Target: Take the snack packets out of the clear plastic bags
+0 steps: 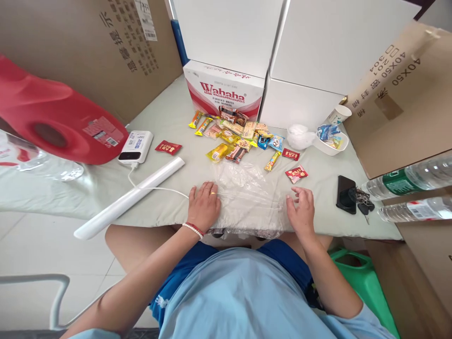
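Note:
A clear plastic bag (247,197) lies spread on the cloth-covered table, its near end hanging over the front edge. On the bag's left edge my left hand (204,205) rests palm down, its fingers stretched out. My right hand (302,209) is at the bag's right edge, fingers loosely bent and apart, with nothing seen in it. Beyond the bag is a pile of wrapped snacks (231,136). Red snack packets (296,174) lie near my right hand, and another red packet (168,147) is off to the left.
A white tube (130,197), a power bank (136,147) with a cable and a red jug (60,117) are on the left. Behind the snacks stands a Wahaha box (226,89). To the right are a white tray (332,146), a phone (346,194), keys (363,200) and water bottles (409,181).

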